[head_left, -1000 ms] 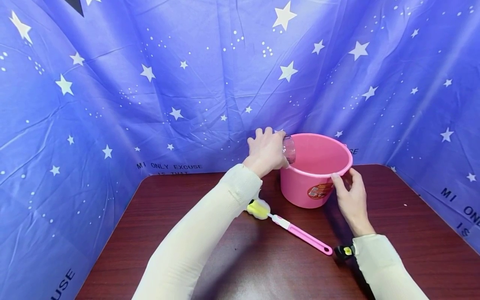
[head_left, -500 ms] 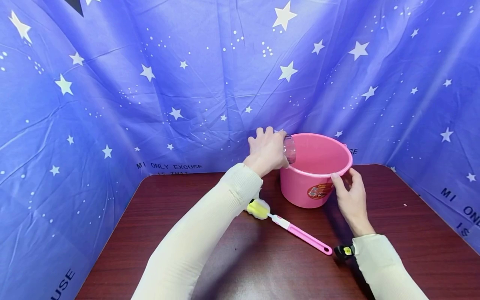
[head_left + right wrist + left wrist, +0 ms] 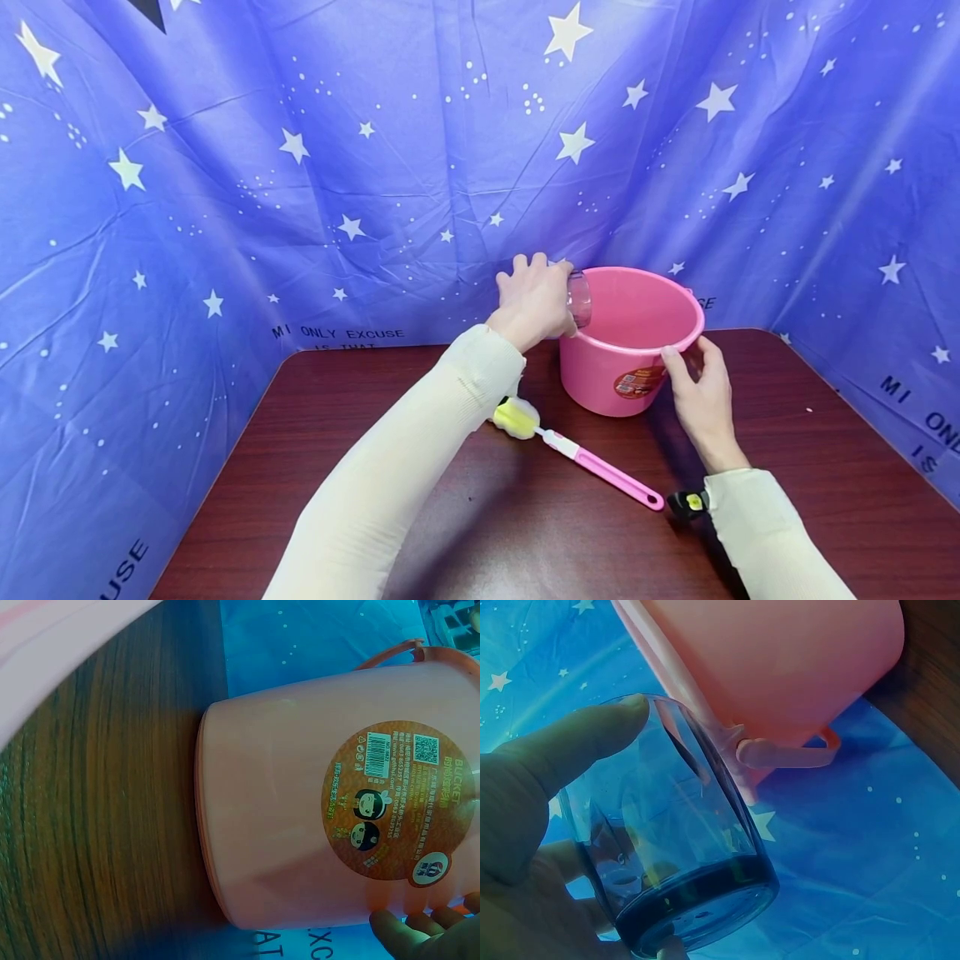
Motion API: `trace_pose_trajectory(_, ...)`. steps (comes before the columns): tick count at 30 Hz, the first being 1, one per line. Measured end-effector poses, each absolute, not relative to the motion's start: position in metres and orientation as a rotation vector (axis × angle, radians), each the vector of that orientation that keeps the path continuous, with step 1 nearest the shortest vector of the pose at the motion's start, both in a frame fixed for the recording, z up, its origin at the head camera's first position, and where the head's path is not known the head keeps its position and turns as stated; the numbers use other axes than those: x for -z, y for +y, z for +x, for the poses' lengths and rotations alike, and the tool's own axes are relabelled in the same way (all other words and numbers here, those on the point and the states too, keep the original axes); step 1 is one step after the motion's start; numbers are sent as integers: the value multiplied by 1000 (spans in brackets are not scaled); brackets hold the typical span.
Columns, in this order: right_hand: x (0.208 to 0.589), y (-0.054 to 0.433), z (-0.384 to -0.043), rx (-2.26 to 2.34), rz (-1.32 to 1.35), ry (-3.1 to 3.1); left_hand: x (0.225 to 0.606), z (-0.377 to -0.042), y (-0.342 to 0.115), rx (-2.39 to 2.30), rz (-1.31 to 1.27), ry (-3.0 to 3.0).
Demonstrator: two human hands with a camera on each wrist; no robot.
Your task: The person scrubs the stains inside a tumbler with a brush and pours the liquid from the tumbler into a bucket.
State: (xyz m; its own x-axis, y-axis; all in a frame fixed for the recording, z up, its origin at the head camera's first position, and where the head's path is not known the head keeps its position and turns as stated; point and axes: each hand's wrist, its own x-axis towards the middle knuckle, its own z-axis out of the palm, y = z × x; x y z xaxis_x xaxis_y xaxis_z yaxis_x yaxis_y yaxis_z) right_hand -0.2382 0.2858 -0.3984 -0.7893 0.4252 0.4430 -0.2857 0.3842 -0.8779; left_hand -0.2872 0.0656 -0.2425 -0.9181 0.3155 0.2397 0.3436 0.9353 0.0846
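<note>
My left hand [image 3: 531,307] grips a clear drinking glass [image 3: 580,300], tilted at the left rim of a pink bucket [image 3: 600,379]. In the left wrist view the thumb lies along the glass [image 3: 682,825] near its mouth, with fingers round the far side and the base. The glass mouth overlaps the bucket rim there. My right hand [image 3: 703,404] holds the bucket's right side, thumb just below the rim. In the right wrist view its fingers [image 3: 397,934] lie against the bucket wall [image 3: 270,795], beside a round label. The bucket stands upright on the table.
A bottle brush with a yellow-and-white sponge head [image 3: 517,418] and pink handle [image 3: 615,480] lies on the dark red table [image 3: 570,558], in front of the bucket. The bucket's handle [image 3: 791,754] hangs at its side. A blue star-patterned curtain [image 3: 420,167] encloses the table's back and sides.
</note>
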Motion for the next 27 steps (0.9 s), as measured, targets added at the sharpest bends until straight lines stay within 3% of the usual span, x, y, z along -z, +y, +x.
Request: trace_pose_trajectory(27,398,286,-237,-1455,-124,-2026,241,-285,71,111,-525,-2847)
